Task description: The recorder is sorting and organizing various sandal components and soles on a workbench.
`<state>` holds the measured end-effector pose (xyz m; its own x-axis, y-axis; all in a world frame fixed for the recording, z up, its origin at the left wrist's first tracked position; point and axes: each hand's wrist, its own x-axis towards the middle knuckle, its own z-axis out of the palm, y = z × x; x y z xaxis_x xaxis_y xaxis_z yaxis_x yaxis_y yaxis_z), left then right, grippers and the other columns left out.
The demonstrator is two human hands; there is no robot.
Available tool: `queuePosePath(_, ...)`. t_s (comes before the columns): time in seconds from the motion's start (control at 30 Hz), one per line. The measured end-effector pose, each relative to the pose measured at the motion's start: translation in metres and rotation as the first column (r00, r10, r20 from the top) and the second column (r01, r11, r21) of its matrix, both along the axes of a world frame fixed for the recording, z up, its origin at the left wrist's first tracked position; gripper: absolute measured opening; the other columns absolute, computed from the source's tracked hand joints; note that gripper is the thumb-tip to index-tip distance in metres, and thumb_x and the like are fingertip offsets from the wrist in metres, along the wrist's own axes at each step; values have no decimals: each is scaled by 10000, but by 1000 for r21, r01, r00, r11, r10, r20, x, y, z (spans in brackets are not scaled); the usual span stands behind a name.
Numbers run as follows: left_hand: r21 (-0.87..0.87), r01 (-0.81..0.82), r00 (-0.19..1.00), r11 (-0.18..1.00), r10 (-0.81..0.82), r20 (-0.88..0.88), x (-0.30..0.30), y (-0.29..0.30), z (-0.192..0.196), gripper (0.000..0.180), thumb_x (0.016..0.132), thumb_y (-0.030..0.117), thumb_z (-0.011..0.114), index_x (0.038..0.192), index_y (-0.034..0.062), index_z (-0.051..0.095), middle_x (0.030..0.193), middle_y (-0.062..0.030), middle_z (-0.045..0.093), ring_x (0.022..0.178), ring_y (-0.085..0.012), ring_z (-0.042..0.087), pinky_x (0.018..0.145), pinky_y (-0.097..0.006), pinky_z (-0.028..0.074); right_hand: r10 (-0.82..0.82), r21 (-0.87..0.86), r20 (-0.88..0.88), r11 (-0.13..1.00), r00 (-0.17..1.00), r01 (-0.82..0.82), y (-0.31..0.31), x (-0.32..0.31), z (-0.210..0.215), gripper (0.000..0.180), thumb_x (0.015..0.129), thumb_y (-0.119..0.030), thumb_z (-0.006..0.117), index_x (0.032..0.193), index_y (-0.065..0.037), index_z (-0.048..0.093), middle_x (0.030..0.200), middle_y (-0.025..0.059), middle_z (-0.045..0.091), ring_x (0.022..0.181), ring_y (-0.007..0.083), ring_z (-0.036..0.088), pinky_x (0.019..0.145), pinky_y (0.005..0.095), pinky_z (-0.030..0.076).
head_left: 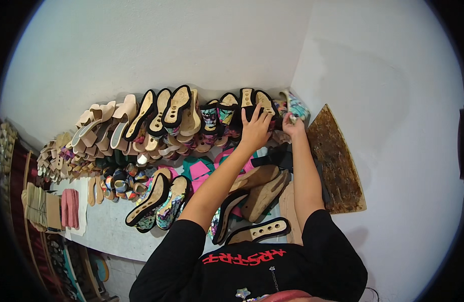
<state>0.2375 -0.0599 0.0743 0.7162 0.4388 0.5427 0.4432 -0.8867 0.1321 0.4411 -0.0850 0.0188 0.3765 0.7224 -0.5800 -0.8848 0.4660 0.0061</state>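
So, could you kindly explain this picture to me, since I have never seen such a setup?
Of course. There is no machine: these are a person's bare hands, seen from above through a fisheye camera worn on the head, which is why straight edges bend. On the pale table are beige sandals, patterned wedge shoes and tan wedges. The left hand touches black-edged soles; the right hand holds a multicoloured piece, whose exact kind I cannot tell.

Soft light leaves faint shadows on the pale wall [403,166], with black fisheye vignetting around.
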Motion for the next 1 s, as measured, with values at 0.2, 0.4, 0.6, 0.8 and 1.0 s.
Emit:
queuePosePath(0.2, 11, 39, 999, 999, -39, 7, 1, -1, 1, 602, 645, 233, 688, 1204, 174, 475, 1229, 24, 460, 1316, -197, 206, 991, -625, 45, 186, -352, 299, 933, 936, -74, -9, 15, -36, 560, 808, -522, 472, 997, 5, 483, 785, 122, 539, 636, 235, 553, 597, 348, 480)
queuePosePath(0.4, -35, 27, 1000, 999, -27, 1, -8, 3, 0, 607, 663, 225, 682, 1227, 186, 459, 1253, 9, 447, 1327, -206, 182, 979, -642, 61, 741, -484, 671, 455, -15, 748, -15, -12, -9, 615, 755, -259, 599, 1242, 38, 369, 1267, 236, 321, 1179, 349, 341, 971, 420, 300)
queuePosePath(0.6, -218, 204, 961, 954, -152, 233, -28, -3, 5, 527, 702, 181, 648, 1197, 145, 469, 1265, -37, 442, 1295, -255, 234, 978, -587, 135, 591, -243, 740, 680, -321, 692, -40, -12, -20, 411, 762, -187, 607, 1122, -10, 513, 1246, 179, 409, 1161, 309, 402, 955, 370, 332)
queuePosePath(0.8, -687, 338, 916, 644, -56, 398, -108, -26, -14, 355, 750, 188, 617, 1068, 44, 549, 1083, -163, 546, 1019, -337, 509, 860, -393, 409, 572, -502, 769, 817, -286, 285, -108, -85, -22, 287, 778, -154, 592, 1024, -9, 555, 986, 130, 568, 896, 219, 547, 779, 309, 429)
queuePosePath(1.0, -829, -83, 992, 553, -29, -119, -179, -83, -68, 458, 717, 290, 665, 1073, 26, 551, 1023, -213, 538, 950, -351, 540, 826, -381, 438, 616, -609, 653, 773, -440, 179, -152, -153, -49, 287, 762, -185, 618, 993, -20, 574, 960, 158, 578, 898, 284, 555, 782, 354, 437)
